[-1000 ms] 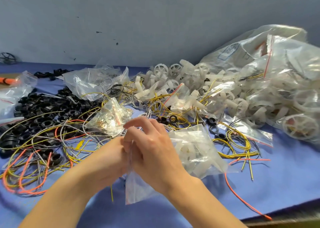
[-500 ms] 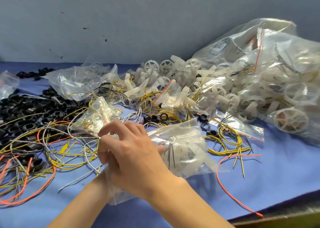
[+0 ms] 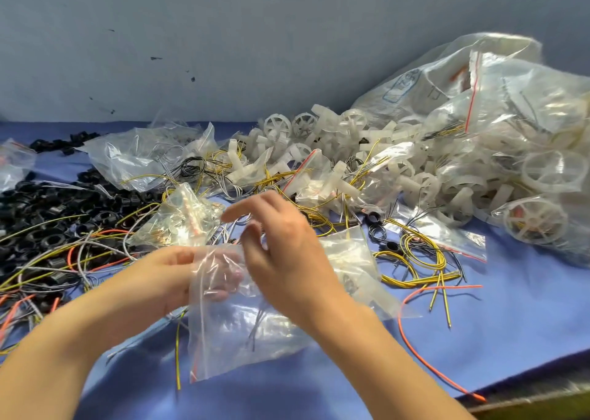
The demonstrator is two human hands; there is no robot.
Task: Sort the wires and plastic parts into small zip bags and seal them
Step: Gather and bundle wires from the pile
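My left hand grips the upper left corner of a small clear zip bag that hangs in front of me with thin wires inside. My right hand hovers over the bag's mouth, fingers loosely spread and blurred by motion; whether it pinches anything is unclear. Behind the hands lies another clear bag holding white plastic parts. Loose yellow wires, an orange wire and a heap of white plastic wheels cover the blue table.
Black plastic rings mixed with yellow and orange wires lie at the left. Filled clear bags pile up at the right against the grey wall. A small bag of copper-coloured parts lies behind my left hand. The table edge runs at bottom right.
My right hand has lifted off the bag top and opened, while the left hand has come out from behind it and holds the bag up. The view has shifted slightly.
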